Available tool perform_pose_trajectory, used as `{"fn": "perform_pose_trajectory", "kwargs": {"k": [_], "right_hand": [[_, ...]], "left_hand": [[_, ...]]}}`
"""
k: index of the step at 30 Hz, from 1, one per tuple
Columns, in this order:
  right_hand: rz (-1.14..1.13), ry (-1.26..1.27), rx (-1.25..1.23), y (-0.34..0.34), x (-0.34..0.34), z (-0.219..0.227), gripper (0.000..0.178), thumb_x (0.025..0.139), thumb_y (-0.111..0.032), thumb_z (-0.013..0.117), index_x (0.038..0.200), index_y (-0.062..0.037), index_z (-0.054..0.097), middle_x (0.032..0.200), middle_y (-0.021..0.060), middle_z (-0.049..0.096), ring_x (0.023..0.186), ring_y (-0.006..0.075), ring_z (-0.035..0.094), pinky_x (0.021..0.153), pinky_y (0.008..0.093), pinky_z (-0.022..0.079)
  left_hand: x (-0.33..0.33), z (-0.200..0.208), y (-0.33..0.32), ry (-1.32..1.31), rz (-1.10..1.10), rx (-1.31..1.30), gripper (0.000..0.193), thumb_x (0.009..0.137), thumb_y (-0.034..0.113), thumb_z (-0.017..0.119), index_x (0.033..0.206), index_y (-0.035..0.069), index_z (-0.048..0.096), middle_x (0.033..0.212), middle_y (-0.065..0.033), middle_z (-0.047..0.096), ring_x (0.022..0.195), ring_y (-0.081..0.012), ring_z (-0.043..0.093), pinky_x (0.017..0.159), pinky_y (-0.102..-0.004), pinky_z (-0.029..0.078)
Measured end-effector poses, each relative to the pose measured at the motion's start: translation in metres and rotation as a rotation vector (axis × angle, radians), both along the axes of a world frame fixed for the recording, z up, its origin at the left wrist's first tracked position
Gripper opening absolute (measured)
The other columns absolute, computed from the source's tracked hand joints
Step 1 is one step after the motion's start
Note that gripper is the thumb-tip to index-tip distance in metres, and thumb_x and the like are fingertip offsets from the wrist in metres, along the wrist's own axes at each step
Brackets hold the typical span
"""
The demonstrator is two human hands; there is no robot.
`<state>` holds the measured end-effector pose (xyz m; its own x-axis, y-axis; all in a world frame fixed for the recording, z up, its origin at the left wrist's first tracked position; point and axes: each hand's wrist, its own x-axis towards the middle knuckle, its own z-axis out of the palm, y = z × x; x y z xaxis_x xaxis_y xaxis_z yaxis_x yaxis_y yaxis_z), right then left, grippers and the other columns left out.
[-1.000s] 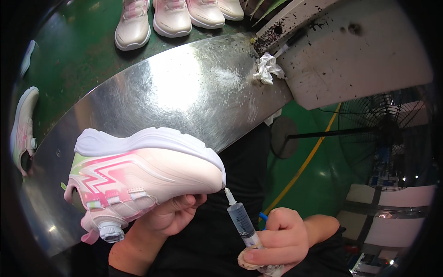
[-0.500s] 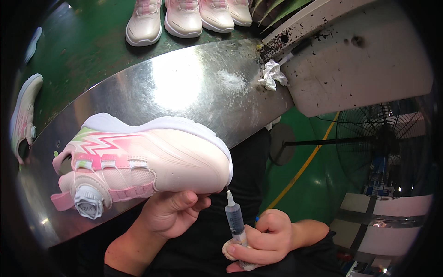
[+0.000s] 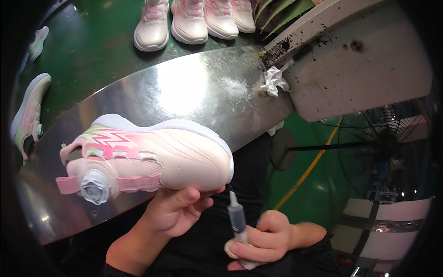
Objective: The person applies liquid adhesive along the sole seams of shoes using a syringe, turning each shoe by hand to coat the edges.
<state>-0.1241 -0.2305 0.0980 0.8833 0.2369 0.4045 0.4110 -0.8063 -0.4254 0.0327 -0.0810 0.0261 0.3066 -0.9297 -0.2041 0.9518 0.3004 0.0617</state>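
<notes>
The pink-and-cream sneaker (image 3: pixel 198 159) is up in front of you, over the near edge of the tabletop (image 3: pixel 134 104), tilted with its white sole turned away from you. Your left grip (image 3: pixel 177 210) is closed on it from beneath, near the toe. Your right grip (image 3: pixel 265 237) is wrapped around a syringe (image 3: pixel 237 217) whose tip sits just beside the toe's sole edge; you cannot tell whether it touches. Dark fluid remains in the barrel, so the work at the toe looks unfinished; how much of the edge is done does not show. Beyond lie crumpled white tissue (image 3: pixel 275 82) and a row of similar sneakers (image 3: pixel 188 25); whether those are finished or waiting, you cannot tell.
</notes>
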Motion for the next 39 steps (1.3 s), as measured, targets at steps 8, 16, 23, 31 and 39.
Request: {"fn": "perform_pose_trajectory", "kwargs": {"k": [8, 16, 23, 31, 39], "right_hand": [[-0.134, -0.056, 0.109, -0.035, 0.007, -0.013, 0.068, 0.061, -0.058, 0.079, 0.102, -0.0085, 0.057, 0.078, -0.0019, 0.056, 0.060, 0.0141, 0.043, 0.060, 0.0305, 0.034], [0.026, 0.094, 0.521, -0.058, 0.045, -0.059, 0.082, 0.059, -0.052, 0.083, 0.117, -0.0034, 0.053, 0.096, 0.0072, 0.060, 0.078, 0.0200, 0.050, 0.070, 0.0331, 0.036], [-0.037, 0.136, 0.637, -0.054, 0.048, -0.063, 0.070, 0.075, -0.057, 0.068, 0.113, 0.0004, 0.058, 0.095, 0.0105, 0.062, 0.079, 0.0246, 0.056, 0.071, 0.0339, 0.043], [-0.239, 0.234, 0.480, -0.095, 0.045, -0.047, 0.020, 0.085, -0.007, 0.060, 0.104, -0.0017, 0.063, 0.089, 0.0116, 0.063, 0.078, 0.0284, 0.060, 0.071, 0.0354, 0.048], [-0.494, 0.182, -0.307, -0.146, 0.072, -0.040, 0.016, 0.066, -0.007, 0.069, 0.079, -0.0098, 0.060, 0.081, 0.0062, 0.052, 0.075, 0.0250, 0.050, 0.060, 0.0324, 0.047]], "left_hand": [[-0.029, -0.013, 0.074, 0.092, 0.002, -0.037, 0.061, 0.077, -0.006, 0.065, 0.133, 0.006, 0.043, 0.128, -0.0124, 0.054, 0.122, -0.0280, 0.050, 0.099, -0.0441, 0.042], [0.001, 0.019, 0.127, -0.297, 0.210, 0.510, 0.087, 0.062, 0.004, 0.072, 0.137, -0.007, 0.030, 0.127, -0.0200, 0.052, 0.113, -0.0297, 0.056, 0.099, -0.0400, 0.045], [0.157, 0.010, 0.015, -0.540, 0.356, 0.511, 0.042, 0.091, 0.008, 0.051, 0.128, -0.008, 0.039, 0.120, -0.0215, 0.054, 0.108, -0.0306, 0.059, 0.091, -0.0345, 0.050], [0.215, -0.014, 0.080, -1.339, 0.441, 0.868, 0.038, 0.078, 0.003, 0.063, 0.114, 0.004, 0.050, 0.108, -0.0105, 0.057, 0.100, -0.0207, 0.057, 0.090, -0.0332, 0.046], [0.357, -0.027, 0.183, -2.530, 0.468, 1.792, 0.080, 0.065, 0.004, 0.071, 0.138, 0.009, 0.039, 0.138, -0.0128, 0.043, 0.130, -0.0344, 0.037, 0.109, -0.0412, 0.028]]}}
